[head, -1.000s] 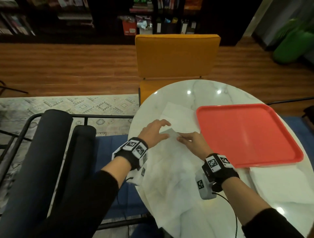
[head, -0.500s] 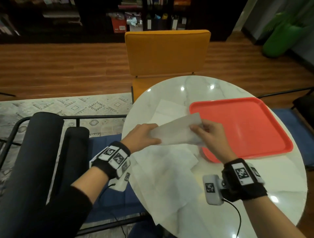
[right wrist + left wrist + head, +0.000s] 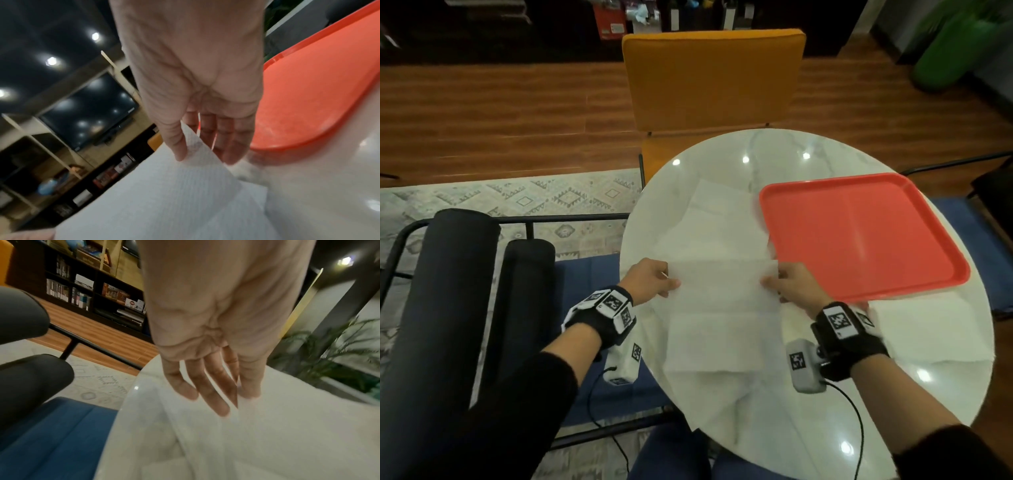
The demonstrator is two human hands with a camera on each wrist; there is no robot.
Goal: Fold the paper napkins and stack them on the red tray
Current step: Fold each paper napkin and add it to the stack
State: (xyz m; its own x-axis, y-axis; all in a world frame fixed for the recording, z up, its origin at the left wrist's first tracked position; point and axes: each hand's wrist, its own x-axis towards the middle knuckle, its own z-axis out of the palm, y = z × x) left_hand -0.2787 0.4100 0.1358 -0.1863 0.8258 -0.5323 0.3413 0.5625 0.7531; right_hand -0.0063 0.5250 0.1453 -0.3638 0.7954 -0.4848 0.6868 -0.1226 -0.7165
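Your left hand pinches the left end of a white paper napkin, thumb on top and fingers beneath the edge, as the left wrist view shows. Your right hand pinches the opposite end the same way, thumb over the sheet and fingers behind it. The napkin is stretched flat between your two hands, its far edge level with your thumbs and its near part hanging toward your wrists (whether that near part touches the sheets below cannot be told).

Under your hands, more unfolded napkins lie spread on the round white marble table, reaching beyond your fingertips and back past your wrists to the table's near edge. Another white napkin lies flat just to the right of your right wrist.

The red tray sits beyond and to the right of your right hand, its near-left corner just beside that hand's knuckles; nothing lies on it.

Straight ahead of both hands, past the table, stands a mustard-yellow chair. To the left of your left forearm are black padded rolls on a dark metal frame.
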